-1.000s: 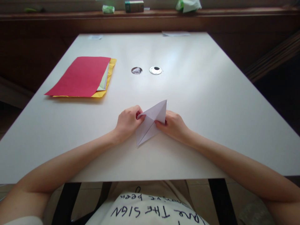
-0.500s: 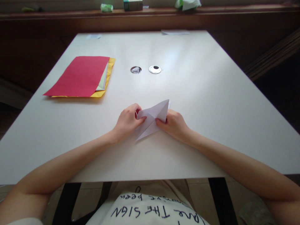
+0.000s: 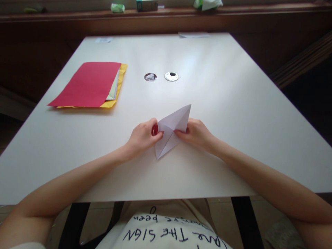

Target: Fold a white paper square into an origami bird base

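Note:
Between my two hands is a piece of folded white paper (image 3: 172,124), creased through its middle, with one corner pointing up and away and another down toward me. My left hand (image 3: 145,135) pinches its left side, thumb on the near face and fingers curled behind. On the right, my right hand (image 3: 198,133) grips the paper with its thumb near the central crease; its other fingers are mostly hidden behind. Something red shows in the gap by my left thumb and forefinger. The paper is held over the white table (image 3: 202,176).
A red sheet (image 3: 88,83) lies on yellow paper (image 3: 121,83) with lighter sheets between, at the left. Two round holes, the left (image 3: 150,77) and the right (image 3: 171,76), sit mid-table. A box (image 3: 147,5) and green-white packets (image 3: 117,8) rest on the ledge behind.
The folded paper has turned slightly and shifted a little right, its upper corner now higher and its lower corner nearer me. Both hands keep hold and have moved slightly with it.

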A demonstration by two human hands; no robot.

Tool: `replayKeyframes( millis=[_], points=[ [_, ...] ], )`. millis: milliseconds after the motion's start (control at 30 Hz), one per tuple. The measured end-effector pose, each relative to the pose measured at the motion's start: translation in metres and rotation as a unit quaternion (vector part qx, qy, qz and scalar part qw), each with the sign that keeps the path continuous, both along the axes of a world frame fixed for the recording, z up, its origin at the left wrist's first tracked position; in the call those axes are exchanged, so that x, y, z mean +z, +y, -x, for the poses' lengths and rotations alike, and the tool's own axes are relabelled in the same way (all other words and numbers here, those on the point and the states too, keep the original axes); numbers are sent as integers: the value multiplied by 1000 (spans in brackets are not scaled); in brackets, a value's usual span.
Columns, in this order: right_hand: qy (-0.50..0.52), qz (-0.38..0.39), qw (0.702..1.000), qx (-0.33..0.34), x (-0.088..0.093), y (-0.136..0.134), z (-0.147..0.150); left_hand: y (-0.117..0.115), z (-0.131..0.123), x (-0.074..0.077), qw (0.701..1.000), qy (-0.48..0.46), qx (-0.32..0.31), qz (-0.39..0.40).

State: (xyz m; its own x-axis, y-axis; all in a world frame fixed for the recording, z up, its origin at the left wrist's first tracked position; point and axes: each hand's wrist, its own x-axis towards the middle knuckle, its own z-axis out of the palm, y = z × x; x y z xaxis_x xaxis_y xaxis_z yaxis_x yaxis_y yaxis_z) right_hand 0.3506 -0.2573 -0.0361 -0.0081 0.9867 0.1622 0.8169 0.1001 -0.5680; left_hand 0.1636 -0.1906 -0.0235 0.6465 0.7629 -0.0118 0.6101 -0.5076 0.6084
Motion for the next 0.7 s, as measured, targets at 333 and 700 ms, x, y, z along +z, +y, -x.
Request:
replayKeyframes(
  millis=[333, 700],
  points=[
    [80, -414, 906, 26, 29, -18, 5, -5, -1, 1, 1000, 5, 25, -2],
    [-14, -70, 988, 134, 1, -14, 16, -2, 4, 5, 999, -19, -9, 31]
  ],
)
